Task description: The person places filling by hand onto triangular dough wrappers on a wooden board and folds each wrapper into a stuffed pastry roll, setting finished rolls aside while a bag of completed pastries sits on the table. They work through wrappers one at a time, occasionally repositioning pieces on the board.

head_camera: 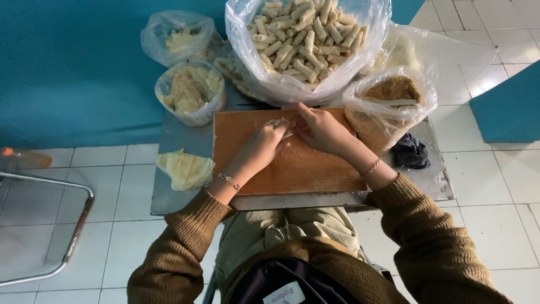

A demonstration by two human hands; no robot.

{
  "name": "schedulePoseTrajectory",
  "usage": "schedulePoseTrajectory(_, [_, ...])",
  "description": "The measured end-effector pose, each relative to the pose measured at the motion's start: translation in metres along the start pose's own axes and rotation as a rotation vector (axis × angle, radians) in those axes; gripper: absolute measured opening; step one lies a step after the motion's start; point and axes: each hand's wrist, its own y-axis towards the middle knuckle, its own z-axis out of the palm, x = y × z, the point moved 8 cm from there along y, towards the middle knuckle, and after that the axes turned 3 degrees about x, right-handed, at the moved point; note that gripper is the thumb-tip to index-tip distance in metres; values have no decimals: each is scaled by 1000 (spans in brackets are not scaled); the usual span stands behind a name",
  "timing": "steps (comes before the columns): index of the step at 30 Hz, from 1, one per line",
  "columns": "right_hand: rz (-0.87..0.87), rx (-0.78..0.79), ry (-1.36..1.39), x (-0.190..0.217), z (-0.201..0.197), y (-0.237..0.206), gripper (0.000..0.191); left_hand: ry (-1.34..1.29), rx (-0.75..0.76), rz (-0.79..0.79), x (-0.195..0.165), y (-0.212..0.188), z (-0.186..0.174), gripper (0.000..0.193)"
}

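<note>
At frame centre, on a wooden board (292,163), left hand (260,147) and right hand (322,130) pinch together a small pale roll (288,134); it looks soft, light, fragile, best held gently at its ends.

dark cloth (409,152), orange bottle (22,159), metal frame (73,236)

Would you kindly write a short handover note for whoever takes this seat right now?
Left hand and right hand meet over the wooden board, pinching one small pale roll between their fingers.
Done: a large clear bag behind the board is heaped with finished rolls.
Left: a stack of wrappers beside the board, brown filling in a bag on the right.
</note>
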Motion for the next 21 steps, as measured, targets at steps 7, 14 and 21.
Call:
schedulePoseTrajectory(7, [-17, 6, 50, 5, -1, 1, 57, -175, -156, -23, 7, 10, -9, 19])
schedulePoseTrajectory(14, [105, -22, 47, 0, 5, 10, 49, -162, -181, -170, 22, 24, -11, 11])
schedulePoseTrajectory(21, [75, -154, -138, 4, -6, 14, 17, 21, -205, -163, 22, 26, -22, 16])
